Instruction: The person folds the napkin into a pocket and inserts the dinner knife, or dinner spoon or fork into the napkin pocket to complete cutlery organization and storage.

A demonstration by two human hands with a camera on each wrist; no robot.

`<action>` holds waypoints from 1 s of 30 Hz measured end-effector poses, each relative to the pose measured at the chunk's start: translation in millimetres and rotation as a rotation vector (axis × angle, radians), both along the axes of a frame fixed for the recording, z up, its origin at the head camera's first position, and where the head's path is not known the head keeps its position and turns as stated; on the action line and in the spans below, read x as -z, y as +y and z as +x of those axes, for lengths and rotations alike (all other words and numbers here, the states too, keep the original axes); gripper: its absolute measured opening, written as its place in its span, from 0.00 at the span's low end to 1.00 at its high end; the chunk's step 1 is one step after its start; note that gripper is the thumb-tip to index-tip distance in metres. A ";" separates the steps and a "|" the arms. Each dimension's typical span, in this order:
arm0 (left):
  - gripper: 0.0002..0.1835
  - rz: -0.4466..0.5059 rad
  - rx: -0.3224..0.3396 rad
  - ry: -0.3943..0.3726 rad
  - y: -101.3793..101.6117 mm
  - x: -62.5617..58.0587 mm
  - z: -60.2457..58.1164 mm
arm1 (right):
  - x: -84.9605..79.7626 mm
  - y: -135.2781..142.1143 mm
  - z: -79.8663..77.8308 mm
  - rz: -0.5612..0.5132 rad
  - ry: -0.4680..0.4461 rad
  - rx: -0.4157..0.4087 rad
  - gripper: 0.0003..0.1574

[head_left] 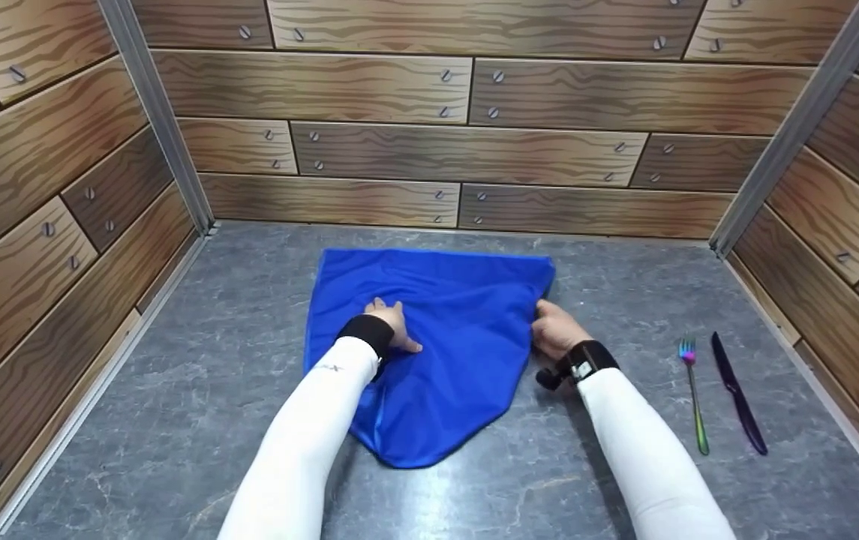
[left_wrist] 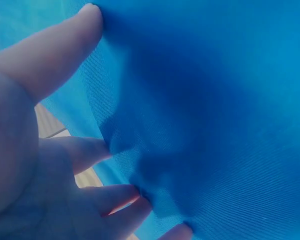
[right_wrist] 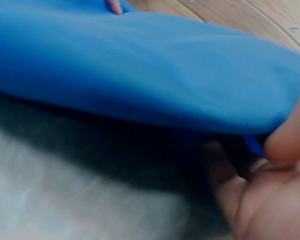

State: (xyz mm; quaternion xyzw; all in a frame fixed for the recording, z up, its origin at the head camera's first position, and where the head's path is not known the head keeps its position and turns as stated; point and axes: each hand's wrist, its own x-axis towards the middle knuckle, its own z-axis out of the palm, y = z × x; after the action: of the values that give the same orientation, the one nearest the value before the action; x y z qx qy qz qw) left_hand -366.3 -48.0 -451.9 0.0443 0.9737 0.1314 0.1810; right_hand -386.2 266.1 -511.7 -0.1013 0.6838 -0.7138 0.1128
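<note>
A bright blue cloth [head_left: 459, 345] lies folded and wrinkled in the middle of the grey surface, its near end narrowed to a rounded tip. My left hand [head_left: 393, 326] rests on top of it, left of centre. In the left wrist view the fingers [left_wrist: 90, 152] are spread, their tips on the blue fabric [left_wrist: 230, 120]. At the cloth's right edge, my right hand [head_left: 558, 330] pinches the fabric. The right wrist view has the thumb [right_wrist: 287, 137] against the raised edge and fingers tucked underneath, partly hidden in shadow.
Right of the right arm lie a rainbow-coloured fork [head_left: 692, 394] and a dark purple table knife [head_left: 738, 394], side by side. Wood-patterned panels [head_left: 369, 154] wall the surface at the back, left and right.
</note>
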 end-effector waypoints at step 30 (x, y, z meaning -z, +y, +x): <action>0.55 -0.107 0.001 0.023 15.6 -0.7 0.8 | 17.0 -88.5 7.8 0.551 0.053 0.019 0.22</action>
State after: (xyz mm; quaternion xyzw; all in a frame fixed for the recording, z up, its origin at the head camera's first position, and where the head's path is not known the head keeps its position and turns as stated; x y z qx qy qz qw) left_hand -365.5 -32.5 -451.2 0.0363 0.9813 0.0784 0.1719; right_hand -378.3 177.5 -528.7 -0.0791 0.8559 -0.4988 0.1113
